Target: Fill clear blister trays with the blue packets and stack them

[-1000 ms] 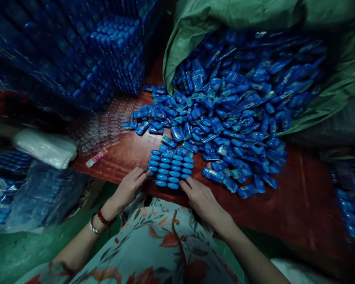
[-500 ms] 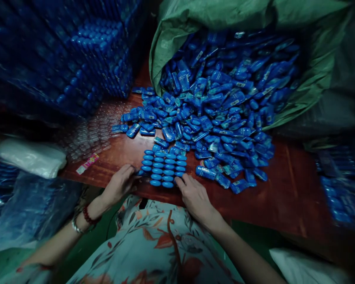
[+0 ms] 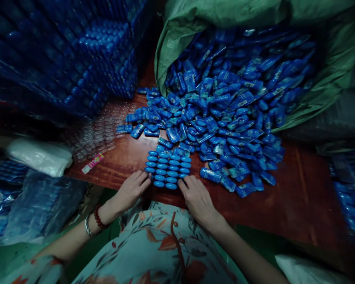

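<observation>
A block of small blue packs (image 3: 167,168) stands at the front of the wooden table, their smooth oval ends facing up in several columns. My left hand (image 3: 134,187) has its bent fingertips against the block's lower left side. On the opposite side, the curled fingers of my right hand (image 3: 195,195) grip its lower right corner. The undersides of both hands' fingers and the thumbs are partly hidden. Just behind the block begins a loose heap of the same blue packs (image 3: 221,118), wrapped in shiny film with barcode labels.
The heap spills from a large green sack (image 3: 168,47). At the left rear stand tall stacks of blue packs (image 3: 106,51). Clear plastic trays (image 3: 97,128), a pink-yellow strip (image 3: 92,163) and a white plastic bundle (image 3: 41,156) lie left on the table (image 3: 284,205).
My left hand has moved right and in against the block's left side, where a blue pack showed at its fingertips before. My right hand stays at the right corner. The view has shifted slightly.
</observation>
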### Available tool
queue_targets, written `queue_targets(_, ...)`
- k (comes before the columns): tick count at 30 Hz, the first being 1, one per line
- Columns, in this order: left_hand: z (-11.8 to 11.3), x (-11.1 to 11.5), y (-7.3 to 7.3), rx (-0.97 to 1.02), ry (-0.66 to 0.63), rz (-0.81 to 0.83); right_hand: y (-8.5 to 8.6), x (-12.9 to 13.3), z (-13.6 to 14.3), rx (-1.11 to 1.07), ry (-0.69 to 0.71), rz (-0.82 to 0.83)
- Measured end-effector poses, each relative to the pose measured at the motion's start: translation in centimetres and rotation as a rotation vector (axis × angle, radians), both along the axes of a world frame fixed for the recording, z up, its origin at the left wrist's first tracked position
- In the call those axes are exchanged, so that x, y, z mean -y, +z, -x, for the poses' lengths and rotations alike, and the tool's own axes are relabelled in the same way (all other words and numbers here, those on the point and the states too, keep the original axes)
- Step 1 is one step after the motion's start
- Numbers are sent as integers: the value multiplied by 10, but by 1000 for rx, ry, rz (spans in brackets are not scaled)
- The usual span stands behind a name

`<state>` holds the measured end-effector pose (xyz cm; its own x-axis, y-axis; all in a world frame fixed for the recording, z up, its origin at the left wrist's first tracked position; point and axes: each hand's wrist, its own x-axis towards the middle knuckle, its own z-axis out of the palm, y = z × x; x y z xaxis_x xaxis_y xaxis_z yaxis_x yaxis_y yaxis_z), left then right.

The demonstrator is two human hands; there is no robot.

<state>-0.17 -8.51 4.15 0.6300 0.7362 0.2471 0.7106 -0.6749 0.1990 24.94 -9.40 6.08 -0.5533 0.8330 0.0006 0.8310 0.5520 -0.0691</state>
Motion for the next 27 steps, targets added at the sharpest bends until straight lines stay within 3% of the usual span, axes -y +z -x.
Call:
queue_targets(5, -2, -13, 5, -89, -158, 62, 4, -5, 8, 27, 21, -10)
queue_targets(13, 11, -10, -6, 91, -41, -93, 7, -3, 8, -24, -46, 13)
queue_targets(16, 11, -43, -9, 355, 193, 29, 6, -6, 9, 0, -31, 37)
queue_targets(18, 9, -78, -13, 489, 349, 214, 6, -8, 11, 17, -28, 49)
queue_targets(19, 6, -97, -15, 503, 368, 312, 6, -9, 11, 19, -31, 50)
queue_targets(21, 0, -130, -19, 457, 309, 480, 7, -8, 9, -3, -33, 40)
queue_targets(23, -9, -153, -20, 362, 223, 541, 7, -7, 0, -68, -45, 27)
queue_targets(27, -26, -171, -16, 90, 12, 391, 4, -26, -27, -344, -159, 1)
